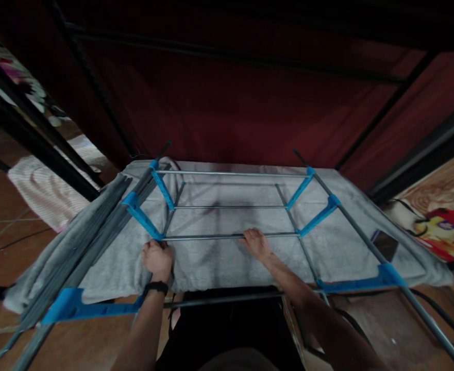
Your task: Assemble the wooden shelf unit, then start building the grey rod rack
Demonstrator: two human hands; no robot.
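A frame of grey metal tubes and blue plastic connectors lies across a grey blanket (219, 265). My right hand (257, 245) is closed over the crosswise metal tube (203, 237), right of its middle. My left hand (157, 259), with a dark band at the wrist, is curled around the side tube just below a blue connector (145, 221). Its fingertips are partly hidden. On the right, the same crosswise tube meets another blue connector (319, 216). Larger blue connectors sit nearer me, one at left (91, 307) and one at right (362, 282).
Several loose grey tubes (83, 252) lie together along the blanket's left side. A dark flat object (385, 245) rests under the right side tube. Dark red fabric (227, 108) hangs behind, between black metal bars. A striped cloth (49, 185) and a colourful bag (449, 232) flank the blanket.
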